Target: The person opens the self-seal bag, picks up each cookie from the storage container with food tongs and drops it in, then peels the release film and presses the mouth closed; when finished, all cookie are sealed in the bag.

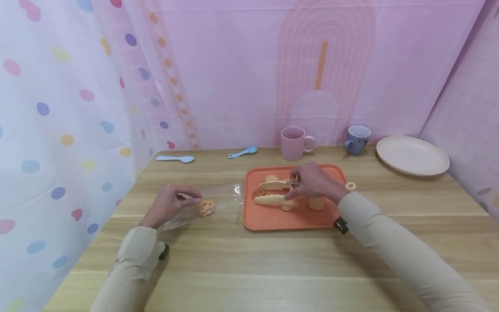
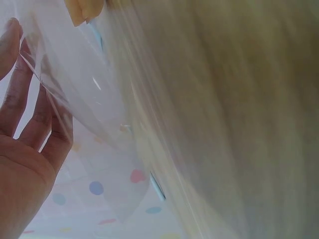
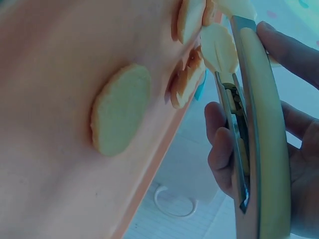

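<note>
My left hand (image 1: 168, 204) pinches the edge of a clear plastic bag (image 1: 228, 193) between thumb and fingers. Inside the bag lie tan cookies (image 1: 206, 207), the upper one with a cut-out face. My right hand (image 1: 313, 182) holds cream-coloured tongs (image 3: 266, 129) above an orange tray (image 1: 273, 223). The tongs' arms are spread apart and point left, around a brown cookie (image 1: 259, 193); whether they touch it I cannot tell. A pale oval cookie (image 3: 122, 109) and several other cookies rest on the tray.
Behind the tray stand a pink mug (image 1: 292, 145) and a blue mug (image 1: 357, 141). A cream plate (image 1: 413, 156) is at the right. Two light-blue spoons, one long (image 1: 175, 159) and one short (image 1: 243, 152), lie along the back edge by the curtain.
</note>
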